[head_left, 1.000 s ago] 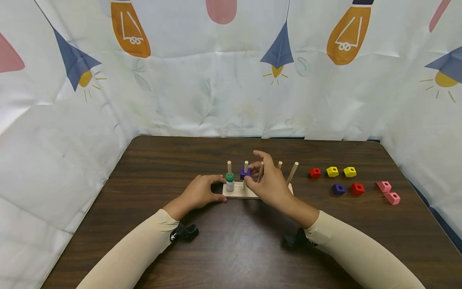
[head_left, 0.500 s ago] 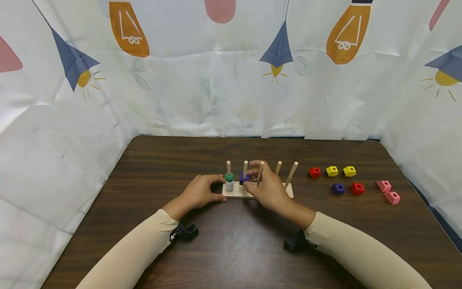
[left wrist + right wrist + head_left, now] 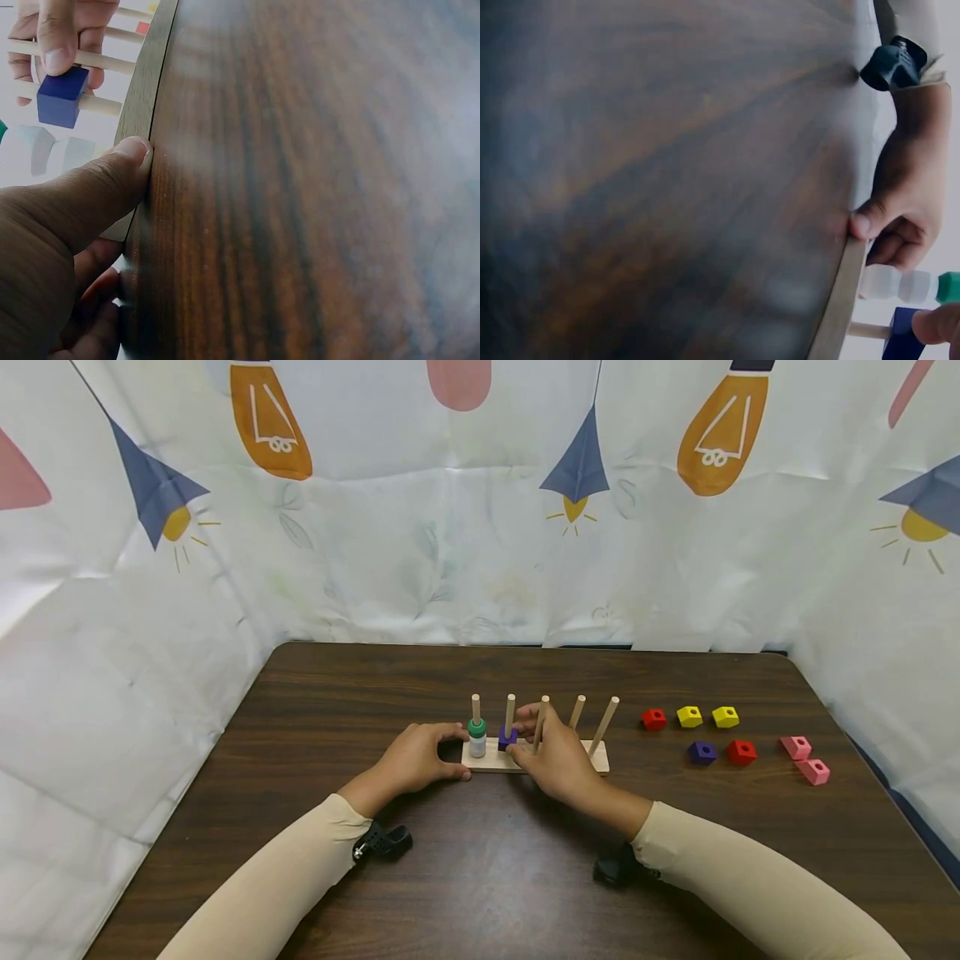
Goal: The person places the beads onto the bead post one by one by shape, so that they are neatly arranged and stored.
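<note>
A wooden peg board (image 3: 491, 763) with several upright pegs stands on the table in the head view. My left hand (image 3: 414, 758) grips its left end, the thumb (image 3: 124, 161) on the front edge in the left wrist view. Around the second peg sits a dark blue block (image 3: 60, 101), with bare peg showing between it and the base. My right hand (image 3: 561, 760) pinches this block, thumb in front and fingers behind. The leftmost peg carries a green bead (image 3: 477, 727) above white beads (image 3: 477, 747). The three pegs on the right bear nothing.
Right of the board lie red blocks (image 3: 742, 752), yellow blocks (image 3: 689, 717), another dark blue block (image 3: 702, 752) and pink blocks (image 3: 813, 772). A printed white curtain (image 3: 480, 543) hangs behind the dark wooden table (image 3: 360, 685).
My right hand has come down with the dark blue block, which has slid from the upper part of the second peg to lower on it. The left hand has stayed at the board's end.
</note>
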Tool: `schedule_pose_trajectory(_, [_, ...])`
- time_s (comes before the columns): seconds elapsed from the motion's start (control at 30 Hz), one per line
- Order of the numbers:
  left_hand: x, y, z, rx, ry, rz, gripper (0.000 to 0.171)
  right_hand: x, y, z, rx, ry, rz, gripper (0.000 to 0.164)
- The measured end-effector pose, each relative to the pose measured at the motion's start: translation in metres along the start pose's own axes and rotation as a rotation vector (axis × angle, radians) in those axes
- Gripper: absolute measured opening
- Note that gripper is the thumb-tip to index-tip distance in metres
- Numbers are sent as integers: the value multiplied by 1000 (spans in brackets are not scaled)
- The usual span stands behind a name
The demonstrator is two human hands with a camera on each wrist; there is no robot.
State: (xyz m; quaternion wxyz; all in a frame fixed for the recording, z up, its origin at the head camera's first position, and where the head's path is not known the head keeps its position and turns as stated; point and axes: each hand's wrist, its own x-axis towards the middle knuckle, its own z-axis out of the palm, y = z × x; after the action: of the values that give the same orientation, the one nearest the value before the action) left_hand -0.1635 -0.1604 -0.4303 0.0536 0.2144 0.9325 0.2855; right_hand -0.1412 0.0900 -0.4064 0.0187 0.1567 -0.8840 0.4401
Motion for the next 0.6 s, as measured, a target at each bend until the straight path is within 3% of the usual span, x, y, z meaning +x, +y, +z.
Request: schedule_pose_trajectory(0.6, [0,1,-1,-2,-1,0,54,-3,13,8,-33,-45,17,52])
